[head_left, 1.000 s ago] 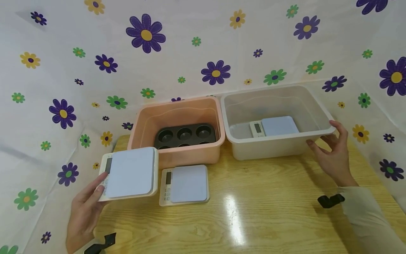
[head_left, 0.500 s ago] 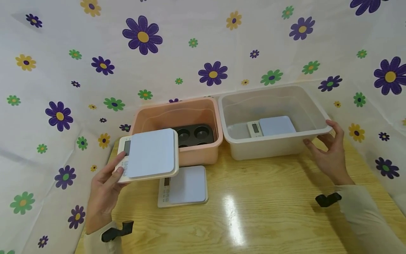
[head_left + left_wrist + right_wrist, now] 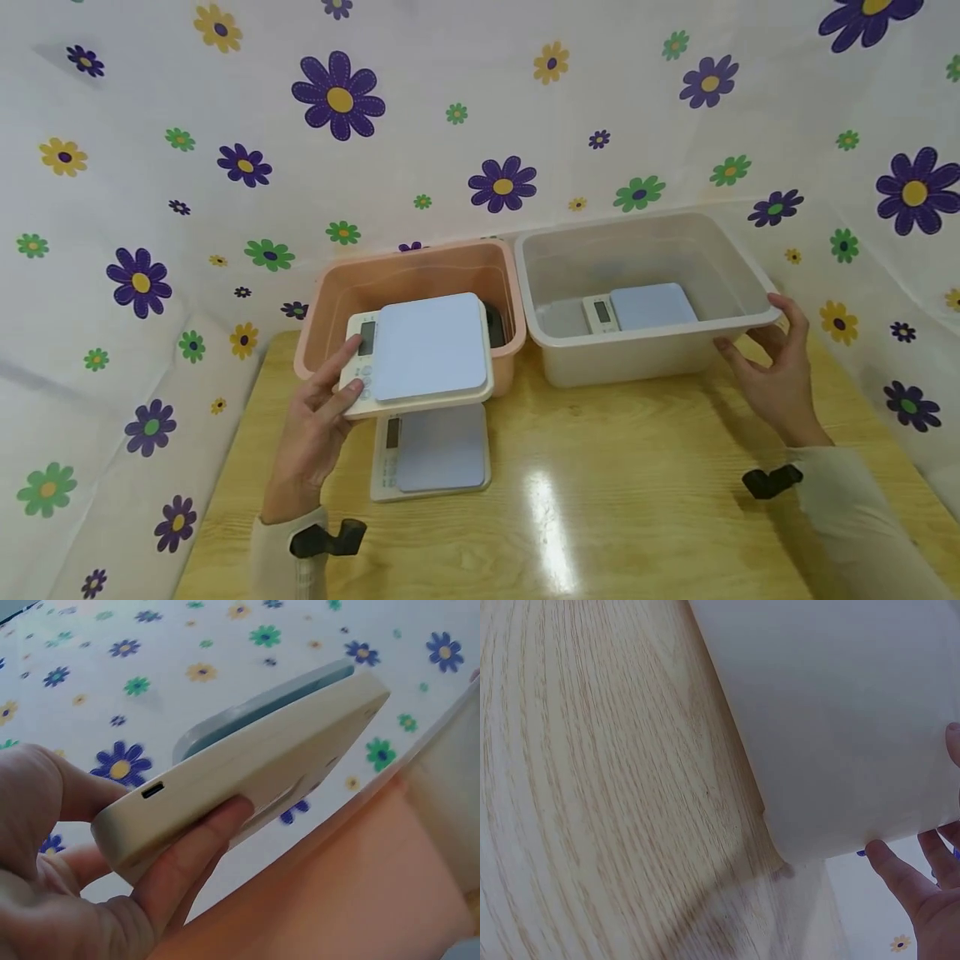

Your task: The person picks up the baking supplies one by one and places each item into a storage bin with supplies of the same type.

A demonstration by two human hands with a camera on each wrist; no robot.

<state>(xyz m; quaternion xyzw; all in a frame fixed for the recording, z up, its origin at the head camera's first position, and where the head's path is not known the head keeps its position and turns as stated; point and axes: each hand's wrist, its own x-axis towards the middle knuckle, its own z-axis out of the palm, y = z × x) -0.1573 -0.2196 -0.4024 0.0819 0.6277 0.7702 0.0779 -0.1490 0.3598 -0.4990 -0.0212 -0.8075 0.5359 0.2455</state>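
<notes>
A kitchen scale (image 3: 431, 346) with a pale blue platform is gripped at its button end by my left hand (image 3: 315, 429). It is held tilted over the front of the pink bin (image 3: 506, 371), covering most of the dark muffin tin (image 3: 493, 325) inside. In the left wrist view, fingers support the underside of the scale (image 3: 247, 761) near its port. My right hand (image 3: 783, 379) holds the front right corner of the white bin (image 3: 622, 364), a finger on the rim and the thumb below it. A similar scale (image 3: 652, 307) lies in that bin.
Another kitchen scale (image 3: 442, 454) lies on the wooden table (image 3: 622, 492) in front of the pink bin, partly hidden by the held one. The two bins stand side by side against a flower-printed sheet (image 3: 405, 158), which also rises on both sides.
My left hand has carried the scale rightward and up, from left of the pink bin to over its front, hiding most of the muffin tin. My right hand stays at the white bin's corner.
</notes>
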